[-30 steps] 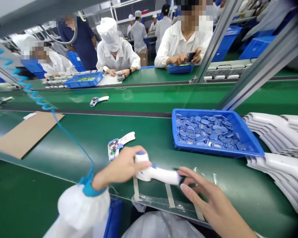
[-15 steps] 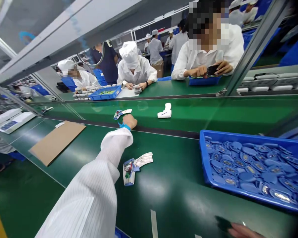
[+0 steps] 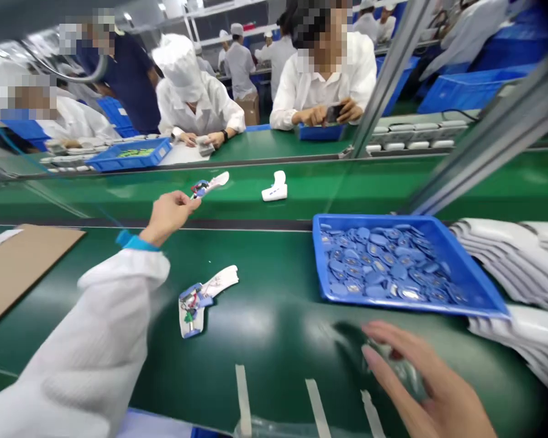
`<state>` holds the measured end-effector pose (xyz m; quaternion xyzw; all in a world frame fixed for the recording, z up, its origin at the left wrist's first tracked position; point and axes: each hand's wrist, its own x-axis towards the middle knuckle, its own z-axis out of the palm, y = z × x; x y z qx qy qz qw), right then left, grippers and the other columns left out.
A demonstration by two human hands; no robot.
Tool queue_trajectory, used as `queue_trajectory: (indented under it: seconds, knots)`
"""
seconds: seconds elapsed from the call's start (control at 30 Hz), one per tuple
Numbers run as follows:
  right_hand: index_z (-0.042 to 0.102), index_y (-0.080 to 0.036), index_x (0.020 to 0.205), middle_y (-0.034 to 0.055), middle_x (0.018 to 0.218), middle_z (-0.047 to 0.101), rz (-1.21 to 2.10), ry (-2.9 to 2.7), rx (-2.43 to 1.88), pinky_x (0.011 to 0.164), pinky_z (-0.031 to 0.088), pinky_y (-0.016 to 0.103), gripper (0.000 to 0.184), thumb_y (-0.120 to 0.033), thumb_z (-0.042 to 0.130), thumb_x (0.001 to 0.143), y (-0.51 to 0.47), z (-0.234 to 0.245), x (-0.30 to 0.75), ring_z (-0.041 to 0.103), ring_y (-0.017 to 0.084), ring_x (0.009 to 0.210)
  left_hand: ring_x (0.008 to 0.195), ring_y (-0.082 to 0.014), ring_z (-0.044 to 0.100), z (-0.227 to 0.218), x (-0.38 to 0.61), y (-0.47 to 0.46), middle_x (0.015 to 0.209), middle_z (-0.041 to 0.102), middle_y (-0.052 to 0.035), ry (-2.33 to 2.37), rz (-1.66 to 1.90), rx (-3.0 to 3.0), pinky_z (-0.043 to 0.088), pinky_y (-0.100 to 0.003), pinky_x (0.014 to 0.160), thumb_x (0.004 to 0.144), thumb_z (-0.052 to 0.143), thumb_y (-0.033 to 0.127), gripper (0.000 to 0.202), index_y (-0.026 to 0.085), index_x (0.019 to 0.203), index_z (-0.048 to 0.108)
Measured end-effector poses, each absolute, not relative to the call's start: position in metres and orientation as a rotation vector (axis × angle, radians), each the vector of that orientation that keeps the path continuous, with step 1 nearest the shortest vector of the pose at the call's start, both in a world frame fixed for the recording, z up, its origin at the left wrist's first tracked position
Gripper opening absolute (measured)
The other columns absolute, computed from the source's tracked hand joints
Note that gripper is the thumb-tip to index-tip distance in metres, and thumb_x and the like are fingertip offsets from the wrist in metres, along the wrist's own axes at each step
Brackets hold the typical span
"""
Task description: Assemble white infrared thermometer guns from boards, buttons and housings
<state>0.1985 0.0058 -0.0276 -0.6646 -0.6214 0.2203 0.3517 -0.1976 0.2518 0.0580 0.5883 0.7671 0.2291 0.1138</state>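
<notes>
White-and-blue plastic device shell [image 3: 209, 185] lies on the green tabletop [image 3: 95, 198] just beyond the open left hand [image 3: 168, 217], its fingers outstretched and holding nothing, while the half-curled right hand [image 3: 427, 380] sits over a blurred, glossy object [image 3: 393, 365], its grip impossible to tell.

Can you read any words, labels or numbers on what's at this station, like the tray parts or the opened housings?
No word, brand or number is legible in this view.
Blue oval parts: metallic patches show, any print too small to read.
Opened white housing: thin marks, too blurred to read.
White housing piece on the far belt: too small to read.
Blue plastic tray: no lettering shows.
</notes>
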Motion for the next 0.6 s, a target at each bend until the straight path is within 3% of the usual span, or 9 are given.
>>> queue_trajectory:
  seconds: [0.1,0.17,0.27,0.33,0.4,0.5,0.6]
  knots:
    - [0.07,-0.029,0.112,0.0056,0.115,0.07,0.91,-1.422,-1.704,0.082,0.056,0.029,0.037,-0.056,0.058,0.09,0.014,0.001,0.191,0.067,0.021,0.098,0.078,-0.0136,0.061,0.061,-0.155,0.178,0.088,0.068,0.0,1.963,0.781,1.856,0.046,-0.024,0.073,0.087,0.066,0.051,0.036,0.016,0.08,0.058]
    - [0.066,-0.026,0.122,0.009,0.115,0.07,1.273,-1.27,-1.526,0.077,0.058,0.032,0.052,-0.063,0.042,0.095,0.019,0.016,0.182,0.067,0.022,0.092,0.09,-0.0181,0.064,0.055,-0.117,0.121,0.099,0.07,-0.0025,1.663,0.913,1.926,0.048,-0.028,0.08,0.087,0.067,0.044,0.03,0.018,0.075,0.055]
    - [0.056,-0.022,0.137,0.0093,0.103,0.072,1.683,-1.248,-1.316,0.068,0.057,0.034,0.062,-0.065,0.034,0.097,0.019,0.026,0.173,0.068,0.021,0.081,0.104,-0.0235,0.063,0.034,-0.063,0.048,0.114,0.068,-0.0058,1.587,0.926,1.85,0.046,-0.034,0.09,0.086,0.068,0.031,0.015,0.02,0.086,0.058]
    - [0.058,-0.024,0.135,0.0064,0.097,0.073,1.625,-1.48,-1.376,0.073,0.056,0.035,0.053,-0.058,0.045,0.096,0.012,0.023,0.172,0.067,0.021,0.083,0.104,-0.023,0.063,0.019,-0.038,0.02,0.117,0.067,-0.0051,1.442,0.793,1.625,0.048,-0.033,0.089,0.08,0.074,0.028,0.039,0.023,0.114,0.056]
    - [0.063,-0.028,0.127,0.0048,0.106,0.072,1.388,-1.738,-1.462,0.086,0.053,0.038,0.039,-0.049,0.05,0.097,0.001,0.015,0.177,0.067,0.023,0.095,0.101,-0.0221,0.063,0.009,-0.024,0.006,0.113,0.069,-0.0045,1.252,0.663,1.44,0.049,-0.032,0.086,0.078,0.078,0.03,0.052,0.024,0.124,0.054]
    - [0.062,-0.031,0.127,0.0038,0.125,0.067,1.104,-1.883,-1.522,0.099,0.046,0.042,0.033,-0.042,0.048,0.099,-0.015,0.003,0.188,0.06,0.024,0.116,0.09,-0.0196,0.061,0.005,-0.015,0.001,0.098,0.07,-0.0036,1.103,0.607,1.355,0.047,-0.029,0.079,0.087,0.07,0.035,0.026,0.019,0.107,0.065]
    - [0.057,-0.033,0.129,0.0028,0.134,0.061,0.868,-1.894,-1.5,0.099,0.045,0.04,0.031,-0.038,0.045,0.101,-0.023,0.002,0.195,0.056,0.022,0.122,0.083,-0.017,0.058,0.01,-0.01,0.001,0.091,0.068,-0.0013,1.089,0.647,1.401,0.044,-0.027,0.075,0.093,0.063,0.035,0.019,0.019,0.101,0.067]
